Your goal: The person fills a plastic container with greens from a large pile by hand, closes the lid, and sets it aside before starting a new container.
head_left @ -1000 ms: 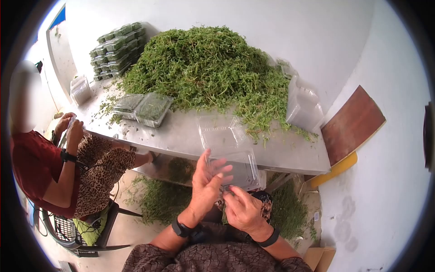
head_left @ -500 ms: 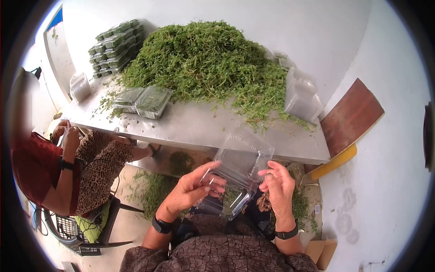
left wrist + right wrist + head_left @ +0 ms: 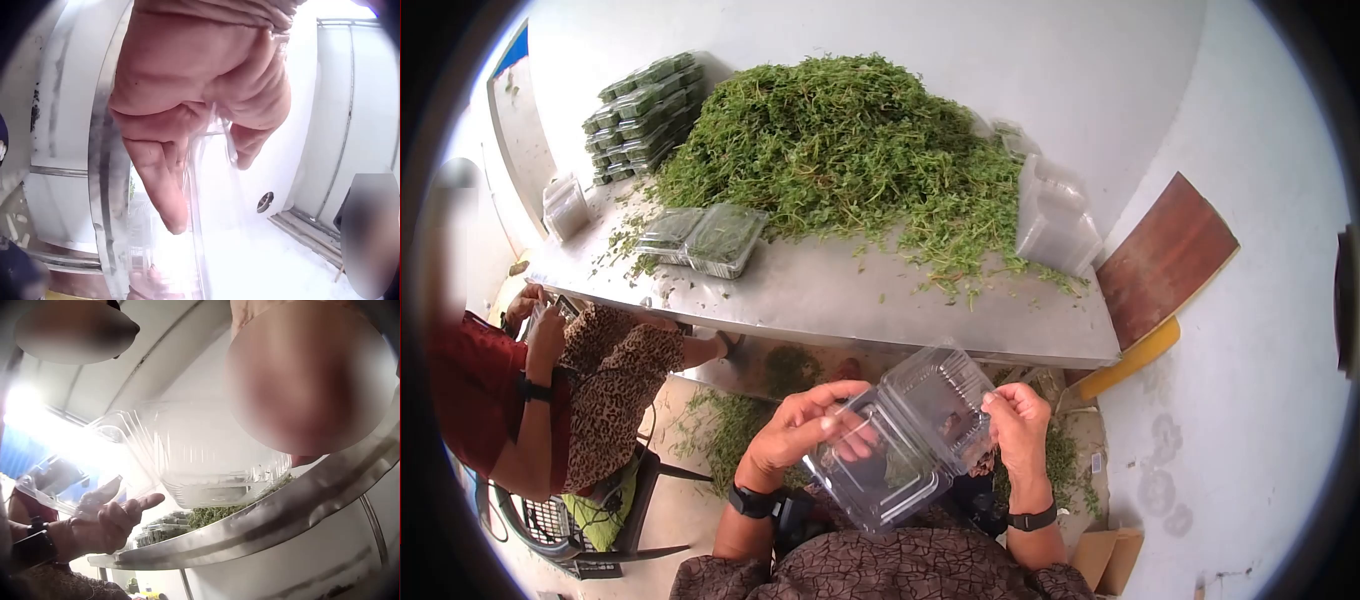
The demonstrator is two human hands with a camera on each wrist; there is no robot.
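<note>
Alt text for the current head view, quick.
A person's left hand and right hand hold an open clear plastic container before a metal table. A large heap of loose greens lies on it, with stacked filled containers at left; another person sits at the picture's left.

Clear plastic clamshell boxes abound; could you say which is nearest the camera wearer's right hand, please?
The open clear box held by left hand and right hand, off the grey metal table where other boxes rest.

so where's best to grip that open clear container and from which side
Likely the outer rims of the clear container, left hand from the left, right hand from the right: it is open and tilted, its hinge between the hands, and thin edges suit pinching.
</note>
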